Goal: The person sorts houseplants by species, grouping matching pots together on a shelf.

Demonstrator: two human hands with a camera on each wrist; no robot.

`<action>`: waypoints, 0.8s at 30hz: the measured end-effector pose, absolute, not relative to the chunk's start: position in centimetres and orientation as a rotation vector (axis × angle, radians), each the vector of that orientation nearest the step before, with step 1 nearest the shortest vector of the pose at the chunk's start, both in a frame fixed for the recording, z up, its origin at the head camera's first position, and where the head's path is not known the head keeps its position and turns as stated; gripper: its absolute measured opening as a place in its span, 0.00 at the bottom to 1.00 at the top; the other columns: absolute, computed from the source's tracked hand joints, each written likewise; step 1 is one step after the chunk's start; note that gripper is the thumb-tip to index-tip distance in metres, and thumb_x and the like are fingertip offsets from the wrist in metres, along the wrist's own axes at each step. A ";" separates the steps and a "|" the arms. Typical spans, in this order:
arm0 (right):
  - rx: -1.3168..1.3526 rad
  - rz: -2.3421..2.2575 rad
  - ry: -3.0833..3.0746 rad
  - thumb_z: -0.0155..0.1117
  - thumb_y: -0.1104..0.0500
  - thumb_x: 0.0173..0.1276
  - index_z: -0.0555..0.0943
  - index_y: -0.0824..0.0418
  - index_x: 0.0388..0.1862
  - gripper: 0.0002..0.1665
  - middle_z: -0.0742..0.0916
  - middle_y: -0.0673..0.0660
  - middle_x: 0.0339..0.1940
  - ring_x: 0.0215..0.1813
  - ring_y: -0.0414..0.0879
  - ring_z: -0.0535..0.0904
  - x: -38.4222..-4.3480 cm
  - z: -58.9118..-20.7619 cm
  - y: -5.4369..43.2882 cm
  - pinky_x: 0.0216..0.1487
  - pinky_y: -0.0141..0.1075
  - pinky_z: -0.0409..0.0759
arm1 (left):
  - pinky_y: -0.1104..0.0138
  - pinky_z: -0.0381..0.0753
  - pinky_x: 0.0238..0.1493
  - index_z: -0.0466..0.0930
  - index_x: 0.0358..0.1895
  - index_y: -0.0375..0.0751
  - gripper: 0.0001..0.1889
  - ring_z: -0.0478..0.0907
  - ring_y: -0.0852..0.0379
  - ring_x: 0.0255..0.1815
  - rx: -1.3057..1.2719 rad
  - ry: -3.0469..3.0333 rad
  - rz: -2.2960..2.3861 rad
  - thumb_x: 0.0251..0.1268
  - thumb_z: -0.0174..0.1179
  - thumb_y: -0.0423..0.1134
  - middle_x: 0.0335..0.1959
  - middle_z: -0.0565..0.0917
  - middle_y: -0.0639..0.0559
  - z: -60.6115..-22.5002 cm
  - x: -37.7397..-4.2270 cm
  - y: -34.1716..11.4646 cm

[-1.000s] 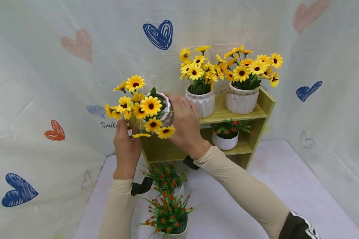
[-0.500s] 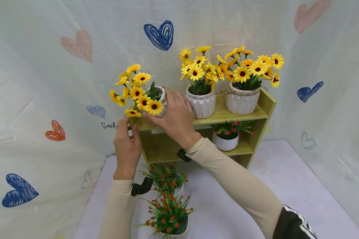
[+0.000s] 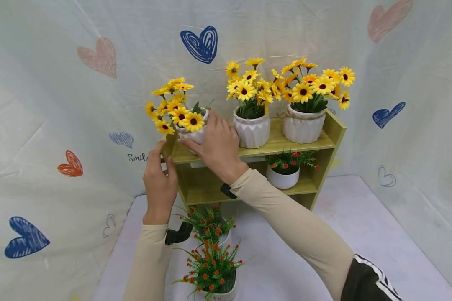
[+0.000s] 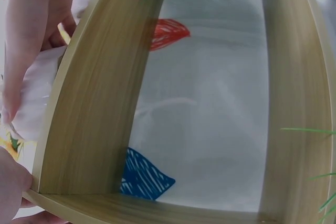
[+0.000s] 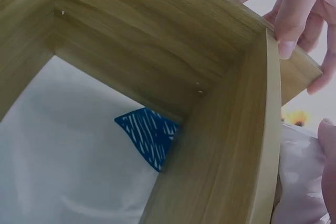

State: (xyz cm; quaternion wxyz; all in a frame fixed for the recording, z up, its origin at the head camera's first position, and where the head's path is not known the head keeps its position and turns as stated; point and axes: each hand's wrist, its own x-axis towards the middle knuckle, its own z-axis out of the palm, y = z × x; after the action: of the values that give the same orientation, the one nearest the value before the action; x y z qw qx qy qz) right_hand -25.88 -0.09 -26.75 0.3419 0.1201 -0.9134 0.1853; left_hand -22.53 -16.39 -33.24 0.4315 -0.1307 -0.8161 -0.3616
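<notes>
In the head view my right hand holds a white ribbed flowerpot of yellow sunflowers, thumb at the front and fingers along its right side. The pot is at the left end of the wooden shelf's top board, leaning slightly left. My left hand grips the shelf's left side panel; the right wrist view shows its thumb on the near face and the other fingers behind. The left wrist view shows the pot against the top board, its far side hidden.
Two more sunflower pots stand on the top board, one white and one tied with twine. A white pot of red flowers sits on the middle board. Two red-flowered plants stand on the table in front.
My right hand has lowered the sunflower pot onto the shelf's left end and turned it more upright, its blooms swinging up and right. My left hand has stayed at the side panel.
</notes>
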 end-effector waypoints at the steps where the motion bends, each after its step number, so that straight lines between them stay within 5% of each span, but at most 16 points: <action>1: 0.306 0.480 -2.373 0.66 0.21 0.63 0.69 0.73 0.76 0.65 0.86 0.65 0.62 0.61 0.55 0.85 -25.9 -26.8 -0.1 0.61 0.48 0.86 | 0.44 0.91 0.38 0.72 0.73 0.32 0.21 0.84 0.30 0.46 -0.328 -2.036 -0.901 0.82 0.54 0.29 0.57 0.80 0.28 -33.2 -22.5 -16.4; 6: 0.275 0.495 -2.391 0.65 0.20 0.63 0.68 0.75 0.75 0.67 0.87 0.67 0.60 0.57 0.56 0.87 -26.0 -26.8 -0.1 0.55 0.46 0.89 | 0.44 0.91 0.38 0.72 0.73 0.32 0.21 0.84 0.31 0.47 -0.332 -2.033 -0.902 0.82 0.54 0.28 0.55 0.80 0.28 -33.2 -22.5 -16.4; 10: 0.251 0.511 -2.453 0.62 0.20 0.66 0.68 0.76 0.76 0.66 0.83 0.68 0.67 0.61 0.57 0.85 -25.9 -26.9 0.0 0.54 0.46 0.90 | 0.44 0.91 0.37 0.72 0.73 0.32 0.21 0.84 0.31 0.47 -0.327 -2.029 -0.912 0.82 0.54 0.28 0.56 0.80 0.29 -33.2 -22.4 -16.4; 14: 0.238 0.512 -2.503 0.58 0.21 0.69 0.88 0.73 0.49 0.54 0.79 0.69 0.73 0.64 0.60 0.84 -26.0 -27.3 -0.1 0.54 0.49 0.89 | 0.45 0.91 0.37 0.72 0.73 0.32 0.21 0.84 0.32 0.47 -0.321 -2.031 -0.917 0.82 0.54 0.28 0.57 0.80 0.29 -33.3 -22.5 -16.3; 17: 0.256 0.476 -2.473 0.58 0.22 0.71 0.91 0.68 0.29 0.49 0.78 0.71 0.74 0.62 0.62 0.84 -26.0 -27.6 0.0 0.53 0.50 0.90 | 0.45 0.91 0.37 0.72 0.73 0.33 0.21 0.83 0.33 0.47 -0.318 -2.031 -0.920 0.82 0.54 0.28 0.59 0.80 0.30 -33.4 -22.5 -16.3; 24: 0.306 0.327 -2.398 0.58 0.25 0.73 0.79 0.78 0.66 0.56 0.81 0.72 0.68 0.60 0.60 0.84 -24.9 -28.2 0.8 0.57 0.46 0.88 | 0.44 0.91 0.37 0.72 0.73 0.33 0.21 0.83 0.32 0.48 -0.322 -2.031 -0.908 0.82 0.55 0.28 0.62 0.80 0.30 -33.3 -22.5 -16.3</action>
State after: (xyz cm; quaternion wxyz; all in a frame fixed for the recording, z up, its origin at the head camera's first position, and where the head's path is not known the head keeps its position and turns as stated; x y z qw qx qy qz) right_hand -24.91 0.76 -28.24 0.3439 0.1178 -0.9230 0.1258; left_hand -22.46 -16.30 -33.33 0.4322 -0.1291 -0.8147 -0.3643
